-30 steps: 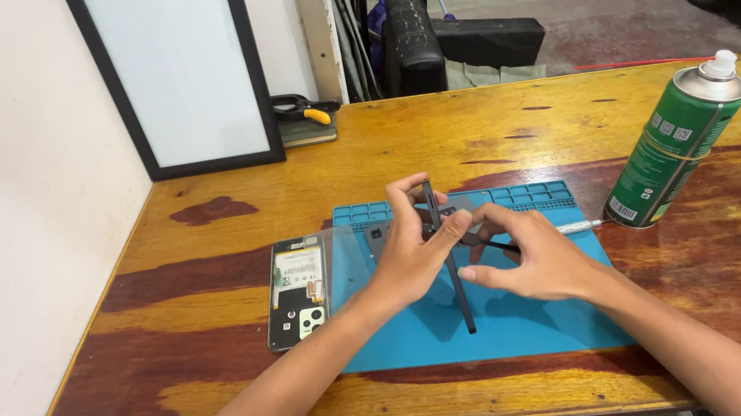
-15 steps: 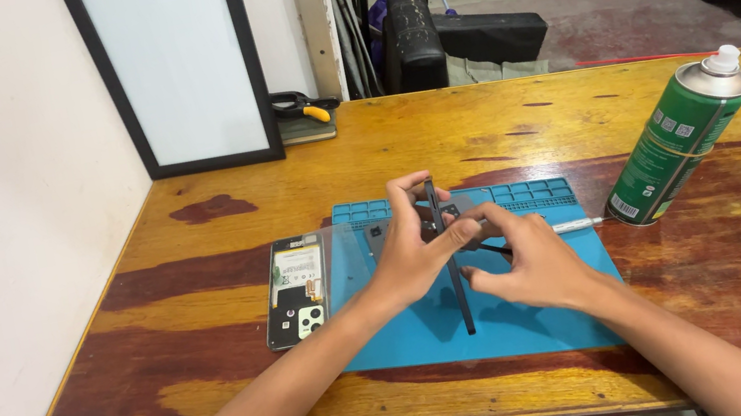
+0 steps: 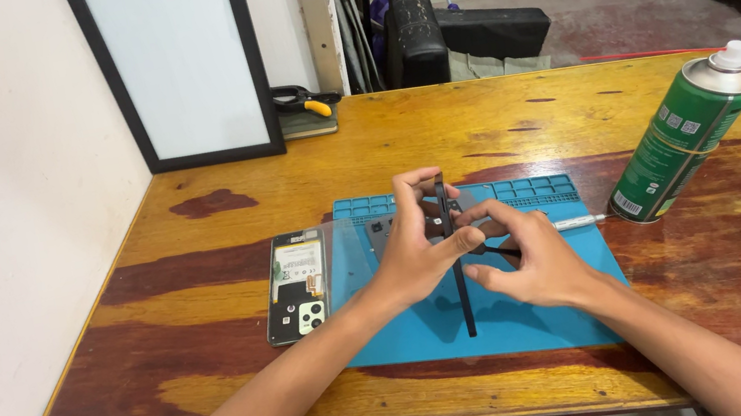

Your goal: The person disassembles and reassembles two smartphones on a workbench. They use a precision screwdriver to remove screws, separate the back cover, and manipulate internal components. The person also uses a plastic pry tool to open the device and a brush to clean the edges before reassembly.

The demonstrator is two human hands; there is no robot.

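Both hands meet over the blue mat (image 3: pixel 513 325) near the front edge of the wooden desk (image 3: pixel 218 204). Your left hand (image 3: pixel 415 256) grips a thin black phone (image 3: pixel 455 264) stood on its long edge, fingers wrapped over the far end and thumb pressed to its side, apparently to keep it steady. Your right hand (image 3: pixel 532 261) pinches a slim dark tool (image 3: pixel 497 250) against the phone's right face, so it seems to be working the seam. The phone's long axis runs from near you straight away toward the mat's far edge. 1 opened phone back (image 3: pixel 296 285) lies flat just left of the mat. 1 green spray can (image 3: pixel 683 135) stands tilted at the right, well apart from your hands.
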